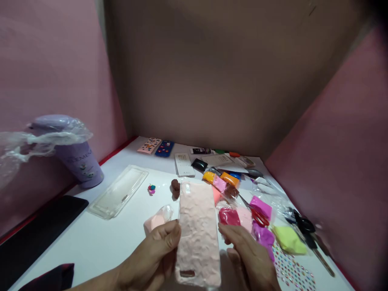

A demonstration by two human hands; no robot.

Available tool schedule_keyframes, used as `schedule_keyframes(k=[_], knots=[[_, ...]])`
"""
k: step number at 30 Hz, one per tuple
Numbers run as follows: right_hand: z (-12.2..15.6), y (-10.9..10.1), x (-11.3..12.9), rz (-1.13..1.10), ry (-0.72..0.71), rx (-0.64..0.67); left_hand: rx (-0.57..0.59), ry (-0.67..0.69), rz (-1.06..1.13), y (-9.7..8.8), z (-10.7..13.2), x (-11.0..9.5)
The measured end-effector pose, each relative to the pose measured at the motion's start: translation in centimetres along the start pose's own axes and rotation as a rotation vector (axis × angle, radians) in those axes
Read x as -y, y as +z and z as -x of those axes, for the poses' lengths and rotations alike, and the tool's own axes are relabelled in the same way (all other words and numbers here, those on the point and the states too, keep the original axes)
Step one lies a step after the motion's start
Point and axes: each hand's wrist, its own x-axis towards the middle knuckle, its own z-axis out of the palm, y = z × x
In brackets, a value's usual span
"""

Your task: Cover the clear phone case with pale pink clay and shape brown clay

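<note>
My left hand grips the left edge of a phone case, thumb on the front. Lumpy pale pink clay coats the case, which is held up over the table, a cutout showing near its lower end. Beside the right edge is my right hand, its fingers stretched out; whether the fingertips touch the case I cannot tell. Behind the case lie a lump of brown clay and a bag of pale pink clay. A small multicoloured clay piece sits farther left.
Several colourful clay packets, including a yellow one, and red-handled scissors lie right. Nearby are a gem sheet and black-handled tools. A clear case and a purple tumbler are left; decorated cases lie far back.
</note>
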Motion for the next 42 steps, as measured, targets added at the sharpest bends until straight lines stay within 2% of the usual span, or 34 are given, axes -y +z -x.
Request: schedule_keyframes(k=[3, 6, 8, 10, 12, 16, 22, 24, 28, 32, 37, 42], knots=[[-0.3, 0.1, 1.0, -0.202, 0.219, 0.051, -0.042, -0.017, 0.038, 0.7, 0.0, 0.2], [-1.0, -0.1, 1.9, -0.594, 0.359, 0.126, -0.049, -0.028, 0.073, 1.7, 0.1, 0.6], [-1.2, 0.1, 2.3, -0.912, 0.62, 0.108, -0.073, -0.017, 0.089, 2.2, 0.1, 0.9], [-1.2, 0.3, 2.4, -1.129, 0.896, 0.075, -0.081, -0.016, 0.076, 2.5, 0.0, 1.0], [-1.1, 0.4, 2.3, -1.208, 1.017, 0.03, -0.089, 0.002, 0.058, 2.5, -0.2, 1.0], [-1.1, 0.3, 2.1, -1.176, 1.008, -0.024, -0.061, 0.001, -0.001, 1.5, -0.5, 0.8], [-1.5, -0.3, 1.9, -1.017, 0.81, 0.137, -0.067, 0.054, -0.085, 0.3, -0.7, 0.9], [-2.0, -0.3, 2.2, -0.973, 0.784, 0.14, -0.08, 0.079, -0.106, 0.3, -0.8, 1.0], [-3.6, -0.2, 3.4, -0.997, 0.884, 0.093, -0.078, 0.129, -0.134, 0.6, -1.4, 0.6], [-5.5, -0.5, 3.9, -0.992, 0.98, 0.059, -0.086, 0.121, -0.159, 0.7, -2.0, -0.7], [-6.8, -0.5, 3.3, -1.032, 1.008, 0.028, -0.139, 0.135, -0.222, 0.4, -2.4, -2.2], [-6.3, 0.2, 3.1, -1.028, 0.972, -0.046, -0.23, 0.101, -0.3, 0.9, -3.2, -2.3]])
